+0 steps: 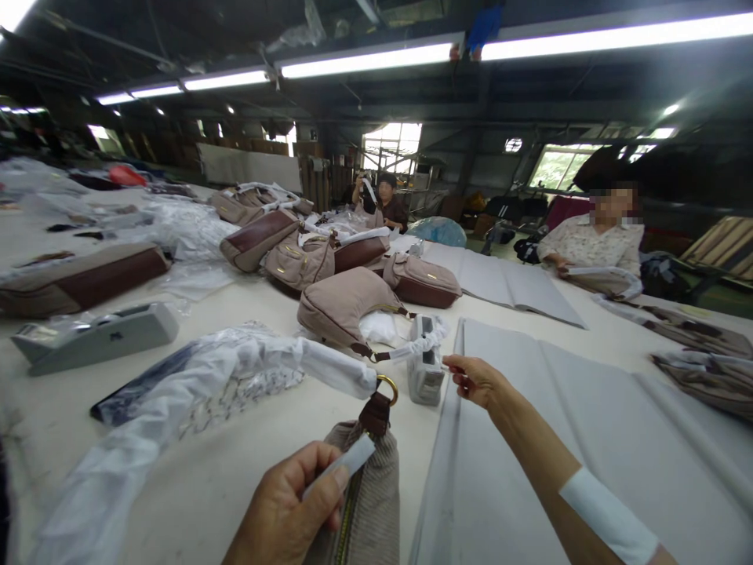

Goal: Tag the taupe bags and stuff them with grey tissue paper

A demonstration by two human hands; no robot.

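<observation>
Left of the bag (382,494): wrapped strap (335,365), near end cut off; then open counter (205,486). Left hand (294,494): grip clamped on a pale strip (358,455), partly covered, over the bag's zip (347,514). Bag's lower part cut off. Right of bag: narrow bare gap; dispenser (427,384) beyond. Right hand (476,380) just beside dispenser; cannot tell whether its grip holds anything. Sheets (529,439), right of bag, run out of view.

from where I'm standing the near bag (380,490) runs off the bottom edge, left hand (297,494) covers part of that white strip (358,455), can't tell if the right hand (478,380) pinches anything, and the gold plate (431,275) on a far bag (412,272) is too tiny to read
</observation>
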